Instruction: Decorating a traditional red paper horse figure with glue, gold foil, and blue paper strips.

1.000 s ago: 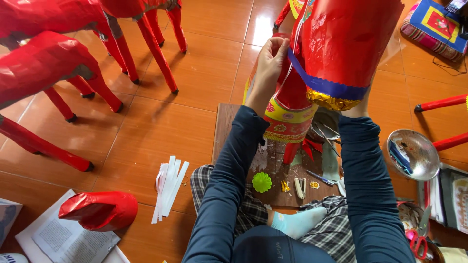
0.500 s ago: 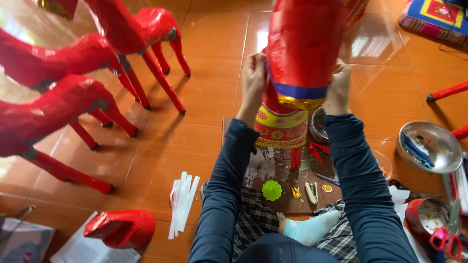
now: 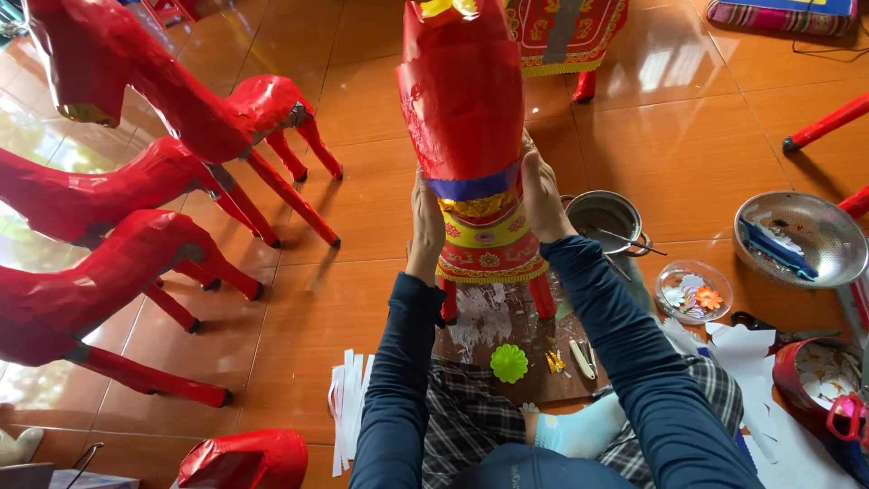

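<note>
A red paper horse figure point(image 3: 463, 109) stands upright in front of me on a brown board point(image 3: 507, 340), its lower body wrapped in a blue band and a yellow-and-red patterned cloth. My left hand point(image 3: 426, 215) presses against its left side. My right hand point(image 3: 540, 199) grips its right side at the blue band. Both arms wear dark blue sleeves. On the board lie a green paper flower point(image 3: 509, 363), small yellow bits point(image 3: 553, 361) and a pale stick point(image 3: 581, 358).
Three red paper horses point(image 3: 136, 181) stand at the left on the orange tile floor. White paper strips point(image 3: 348, 407) lie by my left knee. At the right are a steel pot point(image 3: 605, 217), a clear dish of paper flowers point(image 3: 693, 292), a steel bowl point(image 3: 801, 237) and scissors point(image 3: 846, 415).
The view has tilted and the horse figure now stands straighter on the board. Both hands have slid lower along its sides, toward the blue band.
</note>
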